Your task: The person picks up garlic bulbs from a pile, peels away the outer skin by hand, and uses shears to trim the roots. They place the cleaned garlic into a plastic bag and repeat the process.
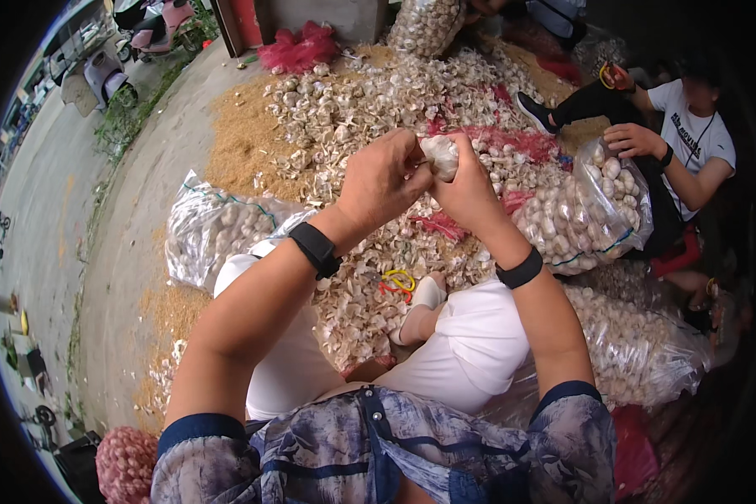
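Both forearms are bare from the elbow down. Short sleeves in a washed blue-grey leaf print end in dark navy cuffs. A black band circles the left wrist [315,249], another black band wraps the right wrist [519,271]. White trousers cover the knees, and a pale sock shows below.

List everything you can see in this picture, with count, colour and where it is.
garlic bulb: one, white, held between both hands
loose garlic heap: one, whitish, on the ground ahead
clear bags of garlic: several, left and right of the heap
red mesh sack: one, far edge of heap
rubber bands: a few, yellow and red, near the knees
seated person: one, white shirt, right, hand on a bag
scooters: two, top left
left hand: black wristband
right hand: black wristband
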`<move>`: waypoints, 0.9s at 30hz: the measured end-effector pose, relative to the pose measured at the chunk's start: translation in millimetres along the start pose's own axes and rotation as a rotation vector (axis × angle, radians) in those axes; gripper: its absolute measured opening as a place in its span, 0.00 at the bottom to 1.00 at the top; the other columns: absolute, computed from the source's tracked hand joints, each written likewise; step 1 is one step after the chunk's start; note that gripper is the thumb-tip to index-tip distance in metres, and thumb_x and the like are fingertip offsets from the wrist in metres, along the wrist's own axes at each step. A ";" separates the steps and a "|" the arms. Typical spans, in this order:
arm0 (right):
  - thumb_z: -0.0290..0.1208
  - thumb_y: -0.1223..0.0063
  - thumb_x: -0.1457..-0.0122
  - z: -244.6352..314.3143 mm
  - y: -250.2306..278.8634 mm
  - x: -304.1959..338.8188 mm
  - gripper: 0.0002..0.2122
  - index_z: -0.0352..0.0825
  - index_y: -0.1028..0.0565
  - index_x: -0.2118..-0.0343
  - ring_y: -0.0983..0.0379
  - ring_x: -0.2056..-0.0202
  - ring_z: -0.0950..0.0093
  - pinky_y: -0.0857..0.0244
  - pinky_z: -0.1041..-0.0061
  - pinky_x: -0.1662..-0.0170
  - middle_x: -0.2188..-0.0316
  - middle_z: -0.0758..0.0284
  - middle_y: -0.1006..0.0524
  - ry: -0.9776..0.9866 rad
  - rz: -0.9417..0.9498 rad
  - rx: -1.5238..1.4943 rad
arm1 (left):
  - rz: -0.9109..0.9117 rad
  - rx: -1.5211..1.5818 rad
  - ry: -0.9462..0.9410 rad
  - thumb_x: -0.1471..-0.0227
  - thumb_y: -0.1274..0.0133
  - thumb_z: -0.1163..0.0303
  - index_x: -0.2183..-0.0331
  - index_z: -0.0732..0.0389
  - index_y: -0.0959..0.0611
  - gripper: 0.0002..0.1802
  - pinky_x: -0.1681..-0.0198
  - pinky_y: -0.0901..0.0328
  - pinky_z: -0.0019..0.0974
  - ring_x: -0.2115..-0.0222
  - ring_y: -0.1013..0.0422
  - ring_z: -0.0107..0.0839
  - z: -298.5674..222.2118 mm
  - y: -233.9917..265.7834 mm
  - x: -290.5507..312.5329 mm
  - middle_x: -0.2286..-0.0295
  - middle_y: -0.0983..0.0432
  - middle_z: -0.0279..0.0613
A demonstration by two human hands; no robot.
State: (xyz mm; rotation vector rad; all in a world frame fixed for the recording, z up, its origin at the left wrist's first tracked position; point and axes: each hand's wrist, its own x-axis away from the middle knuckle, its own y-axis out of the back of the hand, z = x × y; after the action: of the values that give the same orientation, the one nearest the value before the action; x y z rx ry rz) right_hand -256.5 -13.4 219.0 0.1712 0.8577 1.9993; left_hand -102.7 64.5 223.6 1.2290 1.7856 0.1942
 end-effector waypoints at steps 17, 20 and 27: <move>0.33 0.57 0.33 -0.6 -2.7 0.9 0.24 0.42 0.46 0.36 0.30 0.56 0.79 0.33 0.76 0.53 0.53 0.63 0.29 0.183 0.249 -0.689 | -0.110 0.336 0.102 0.49 0.40 0.79 0.57 0.63 0.20 0.16 0.69 0.28 0.28 0.71 0.24 0.27 13.1 0.2 -6.2 0.62 0.27 0.37; 0.42 0.66 0.29 -3.4 -0.3 -0.7 0.24 0.43 0.49 0.34 0.29 0.57 0.77 0.33 0.75 0.52 0.53 0.65 0.30 0.045 0.311 -0.904 | -0.119 0.283 0.087 0.52 0.39 0.79 0.59 0.63 0.20 0.15 0.68 0.27 0.29 0.70 0.23 0.30 8.3 2.1 -6.0 0.62 0.26 0.40; 0.46 0.72 0.29 -1.0 -5.8 -0.9 0.25 0.43 0.51 0.33 0.29 0.56 0.75 0.31 0.73 0.51 0.52 0.65 0.30 0.036 0.276 -0.903 | -0.122 0.198 0.082 0.53 0.39 0.78 0.63 0.64 0.21 0.13 0.66 0.27 0.32 0.69 0.23 0.31 8.9 3.1 -5.6 0.65 0.24 0.42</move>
State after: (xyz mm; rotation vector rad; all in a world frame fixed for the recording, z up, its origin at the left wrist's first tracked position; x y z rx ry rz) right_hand -252.4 -12.7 214.8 -0.2788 -0.1164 2.4561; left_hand -93.5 58.4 223.8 1.2596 1.9818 -0.0033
